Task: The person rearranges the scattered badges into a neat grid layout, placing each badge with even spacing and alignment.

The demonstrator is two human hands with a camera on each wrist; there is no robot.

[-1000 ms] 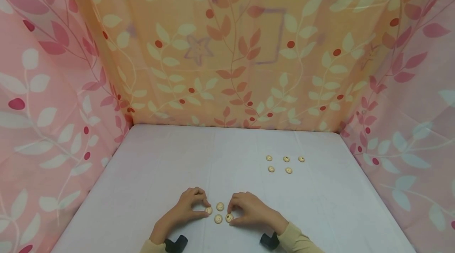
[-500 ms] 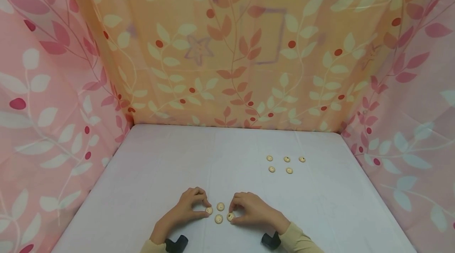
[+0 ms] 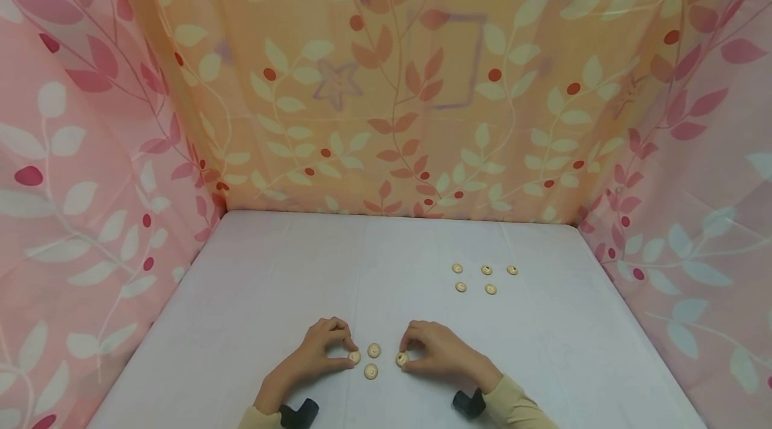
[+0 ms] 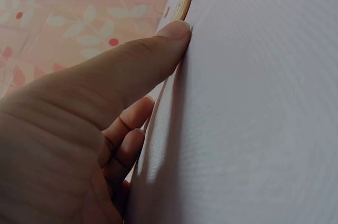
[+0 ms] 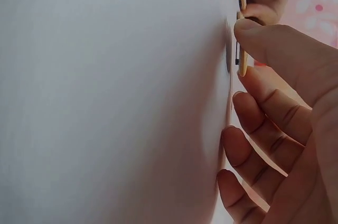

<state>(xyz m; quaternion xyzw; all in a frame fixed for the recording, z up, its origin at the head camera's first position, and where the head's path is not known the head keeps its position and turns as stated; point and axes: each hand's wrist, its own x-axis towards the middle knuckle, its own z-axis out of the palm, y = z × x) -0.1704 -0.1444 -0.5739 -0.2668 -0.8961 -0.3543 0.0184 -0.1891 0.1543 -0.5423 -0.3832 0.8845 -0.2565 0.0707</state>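
In the head view, my left hand (image 3: 322, 352) pinches a round wooden button (image 3: 354, 357) at its rim, between thumb and forefinger, down at the table. My right hand (image 3: 443, 350) pinches another wooden button (image 3: 402, 359), whose face has a dark spot. The right wrist view shows that button (image 5: 243, 63) edge-on, slightly off the cloth, with a thin dark metal piece along its underside. Between the hands lie two more buttons, a farther one (image 3: 374, 350) and a nearer one (image 3: 370, 371). In the left wrist view my thumb (image 4: 169, 36) hides most of the left hand's grip.
Several similar buttons (image 3: 486, 270) lie in two rows toward the back right of the white-covered table (image 3: 289, 261). Floral curtains (image 3: 386, 147) enclose the back and both sides. Dark wrist mounts (image 3: 299, 413) sit below the hands.
My right hand has moved right and slightly away from me with its button, widening the gap to the two middle buttons. My left hand has stayed in place.
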